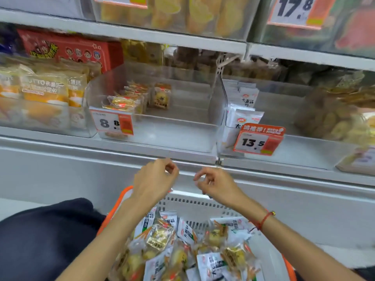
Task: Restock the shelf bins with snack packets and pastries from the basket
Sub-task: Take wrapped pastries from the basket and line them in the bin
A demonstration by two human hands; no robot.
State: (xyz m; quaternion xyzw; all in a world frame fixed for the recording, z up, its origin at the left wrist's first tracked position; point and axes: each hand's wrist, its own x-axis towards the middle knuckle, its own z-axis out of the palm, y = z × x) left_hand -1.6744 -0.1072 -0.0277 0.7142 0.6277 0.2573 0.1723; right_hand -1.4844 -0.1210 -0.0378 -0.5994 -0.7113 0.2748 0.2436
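A price tag (112, 123) on the half-empty clear bin (154, 126) reads 8.8, the tag (257, 141) on the bin (304, 151) to its right reads 13.5, a tag (295, 11) on the upper shelf reads 17.8, and orange bread packets (43, 90) at left show "TTO".

Orange-rimmed basket (113, 207) (white grid wall); red box (75, 50); white packets (242, 116).
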